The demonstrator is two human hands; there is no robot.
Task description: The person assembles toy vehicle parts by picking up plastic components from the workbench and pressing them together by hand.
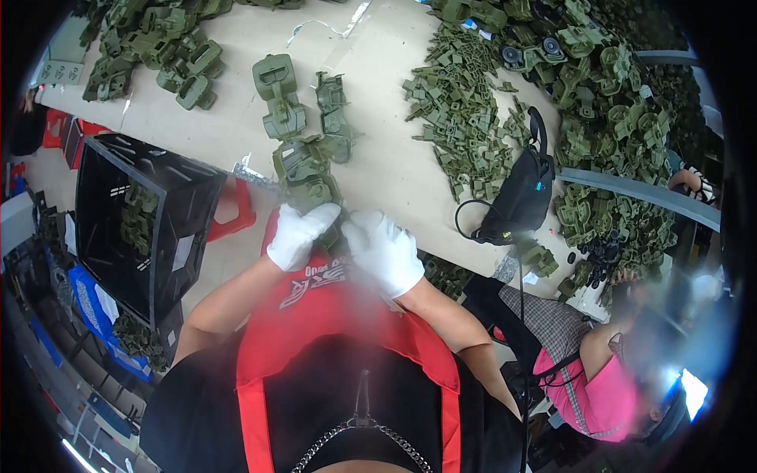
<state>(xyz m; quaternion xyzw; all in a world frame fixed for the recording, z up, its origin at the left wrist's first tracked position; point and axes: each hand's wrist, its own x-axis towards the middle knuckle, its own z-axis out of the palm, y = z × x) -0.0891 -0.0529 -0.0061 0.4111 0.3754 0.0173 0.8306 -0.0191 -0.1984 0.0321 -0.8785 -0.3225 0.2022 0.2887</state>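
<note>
Both my hands wear white gloves and are close together at the near edge of the table. My left hand [303,235] is closed on a green moulded plastic part [315,191], hollow like a toy vehicle shell. My right hand [385,251] has its fingers curled and pressed together against the near end of the same part; what lies inside them is hidden. Beyond my hands, more green parts form a line: an upright-looking shell [274,77] at the far end, and a narrower frame [334,110] beside it.
A heap of small green pieces [461,106] lies right of centre, with larger shells [623,118] beyond it. A black bag [516,197] with a cable sits at the near right edge. A black crate [150,229] stands left, near a red stool [236,213]. A person in pink [587,394] is at right.
</note>
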